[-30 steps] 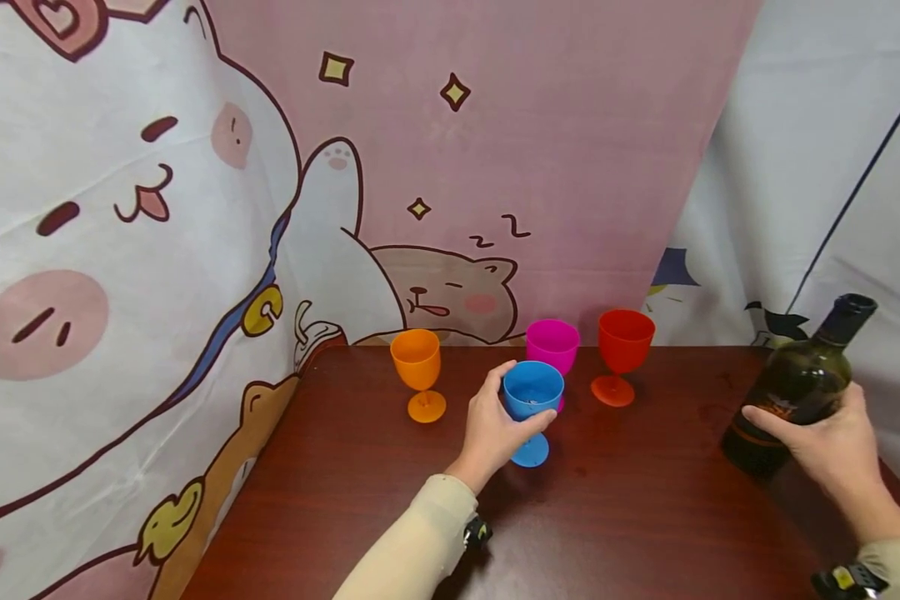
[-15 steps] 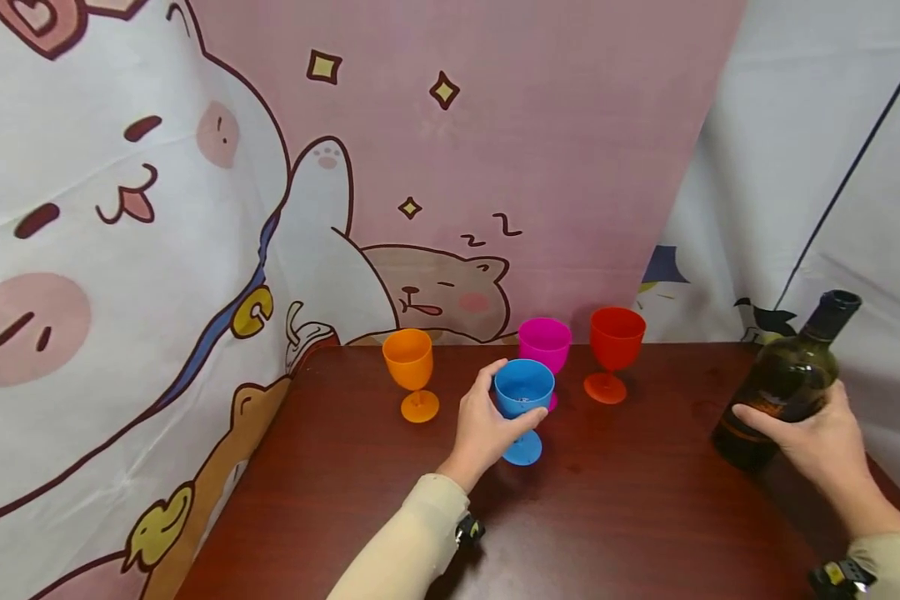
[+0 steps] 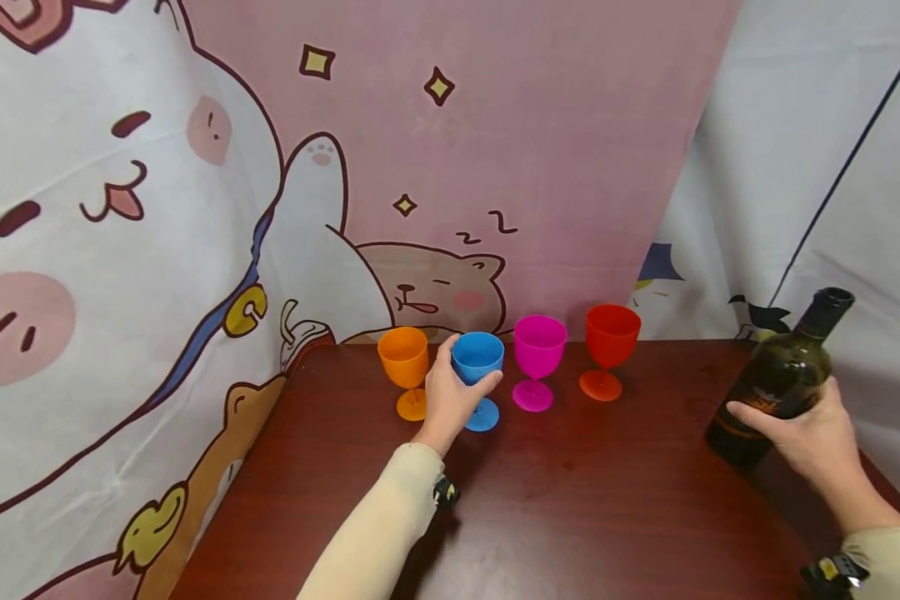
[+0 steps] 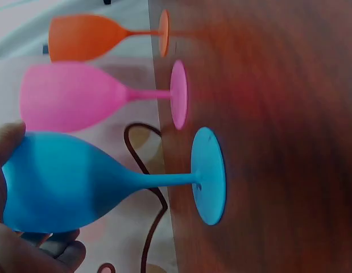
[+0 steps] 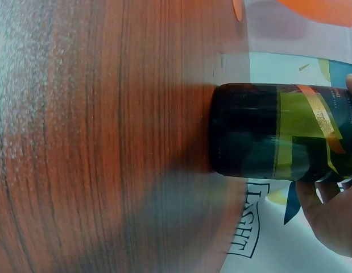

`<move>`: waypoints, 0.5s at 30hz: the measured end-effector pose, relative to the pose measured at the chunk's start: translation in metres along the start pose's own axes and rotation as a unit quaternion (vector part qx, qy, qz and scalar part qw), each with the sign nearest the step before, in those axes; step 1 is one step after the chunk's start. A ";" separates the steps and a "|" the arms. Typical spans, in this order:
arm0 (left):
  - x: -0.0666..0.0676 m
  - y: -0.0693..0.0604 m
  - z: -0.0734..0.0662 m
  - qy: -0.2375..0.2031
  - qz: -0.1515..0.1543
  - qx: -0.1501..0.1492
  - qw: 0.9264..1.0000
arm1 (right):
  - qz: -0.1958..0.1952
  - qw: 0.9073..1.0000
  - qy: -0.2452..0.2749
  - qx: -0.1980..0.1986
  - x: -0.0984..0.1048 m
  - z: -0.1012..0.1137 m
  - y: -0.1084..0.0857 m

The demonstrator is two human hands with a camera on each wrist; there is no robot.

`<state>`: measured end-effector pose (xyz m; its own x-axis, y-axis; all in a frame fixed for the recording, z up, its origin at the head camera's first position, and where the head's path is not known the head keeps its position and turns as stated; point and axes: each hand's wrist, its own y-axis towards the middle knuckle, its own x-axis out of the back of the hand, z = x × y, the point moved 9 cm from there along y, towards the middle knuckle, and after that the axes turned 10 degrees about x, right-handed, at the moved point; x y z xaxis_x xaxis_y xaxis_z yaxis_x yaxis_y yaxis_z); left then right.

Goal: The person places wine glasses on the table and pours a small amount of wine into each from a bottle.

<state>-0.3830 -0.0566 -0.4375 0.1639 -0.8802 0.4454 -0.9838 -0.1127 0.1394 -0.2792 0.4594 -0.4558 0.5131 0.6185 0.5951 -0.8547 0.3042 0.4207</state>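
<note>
In the head view my left hand (image 3: 447, 393) grips the bowl of a blue goblet (image 3: 478, 357), thumb on one side and fingers on the other. The goblet is upright; whether its foot touches the table I cannot tell. Just left of it stands an orange goblet (image 3: 403, 360), partly behind the hand. A magenta goblet (image 3: 539, 348) and a red goblet (image 3: 612, 337) stand to its right. My right hand (image 3: 810, 433) holds a dark green wine bottle (image 3: 776, 379) round its body at the table's right side. Its label (image 5: 312, 125) shows in the right wrist view.
The reddish-brown wooden table (image 3: 570, 517) ends at the back against a pink cloth backdrop (image 3: 555, 150) with cartoon animals. A white cloth (image 3: 817, 167) hangs behind the bottle.
My left hand has carried the blue goblet left and back, from in front of the magenta goblet to between the orange and magenta ones. The right hand keeps its hold on the bottle.
</note>
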 end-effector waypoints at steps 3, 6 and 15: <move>0.003 0.013 0.003 0.000 -0.016 0.014 1.000 | 0.009 1.000 0.002 -0.004 -0.002 0.002 0.001; 0.006 0.023 0.005 0.001 -0.031 0.022 0.999 | 0.015 1.000 0.004 -0.007 -0.005 0.003 0.002; 0.001 0.026 -0.002 0.011 -0.031 0.015 0.999 | -0.001 1.000 0.005 -0.004 0.000 0.002 -0.001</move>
<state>-0.4077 -0.0596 -0.4312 0.2259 -0.8611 0.4555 -0.9734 -0.1805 0.1415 -0.2781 0.4580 -0.4551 0.5139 0.6252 0.5873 -0.8542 0.3105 0.4170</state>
